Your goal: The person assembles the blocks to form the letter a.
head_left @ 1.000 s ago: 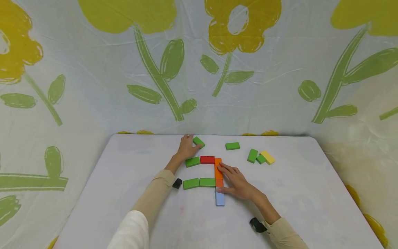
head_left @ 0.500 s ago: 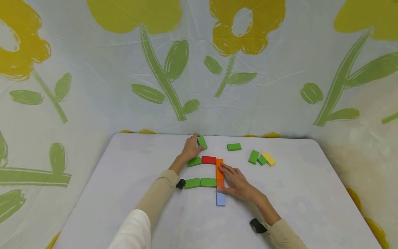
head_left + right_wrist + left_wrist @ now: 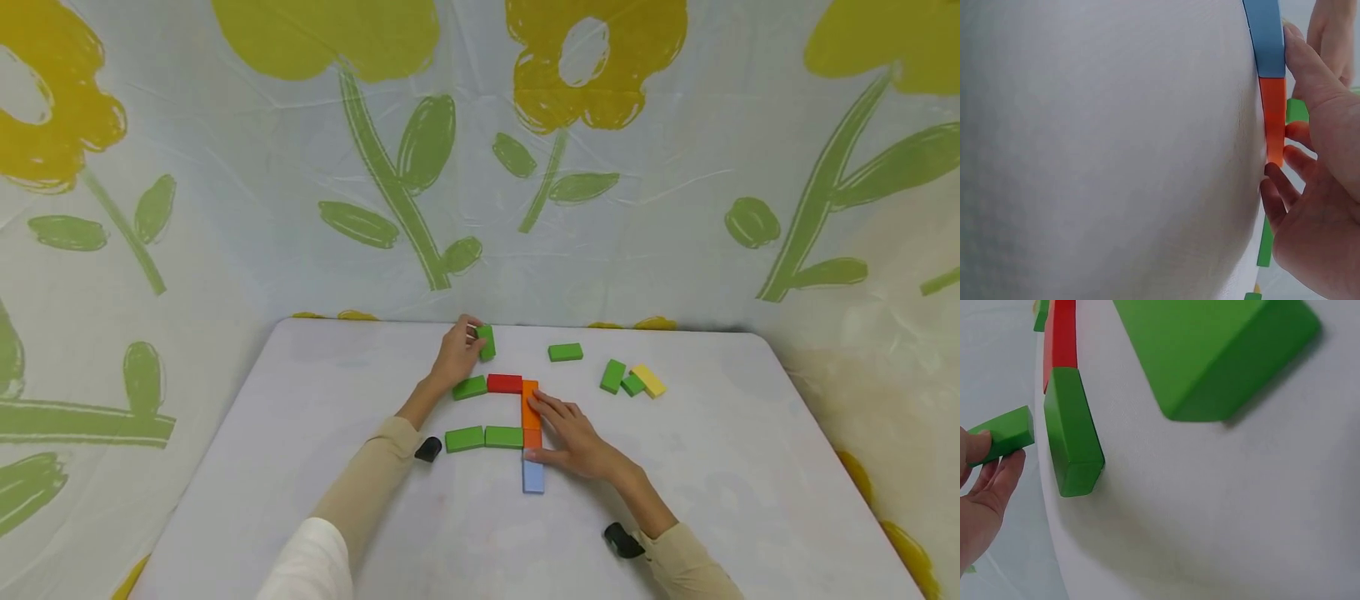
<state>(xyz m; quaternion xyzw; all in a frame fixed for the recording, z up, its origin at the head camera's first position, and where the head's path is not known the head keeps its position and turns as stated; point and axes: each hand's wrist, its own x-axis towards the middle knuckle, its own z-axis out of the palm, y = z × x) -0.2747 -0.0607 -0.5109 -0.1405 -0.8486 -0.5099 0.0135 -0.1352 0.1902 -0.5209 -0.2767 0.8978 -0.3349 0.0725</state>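
Note:
In the head view, my left hand (image 3: 454,353) pinches a green block (image 3: 486,342) between thumb and fingers, near the table's far edge. The left wrist view shows this held block (image 3: 1009,432) apart from the row beside it. My right hand (image 3: 583,443) rests on a standing line of blocks, thumb at the blue block (image 3: 533,477), fingers at the long orange block (image 3: 529,407). A short orange block (image 3: 532,438) lies between those two. Leftward from the line run a red block (image 3: 505,384) with a green block (image 3: 469,387), and lower, two green blocks (image 3: 503,437).
Behind and to the right lie a single green block (image 3: 566,352), another green block (image 3: 612,377), a small green block (image 3: 632,383) and a yellow block (image 3: 648,381). A flower-printed curtain (image 3: 660,250) rises behind the white table (image 3: 712,467).
The held green block has turned more upright and shifted slightly; my left hand has moved a little with it. My right hand stays on the orange and blue blocks.

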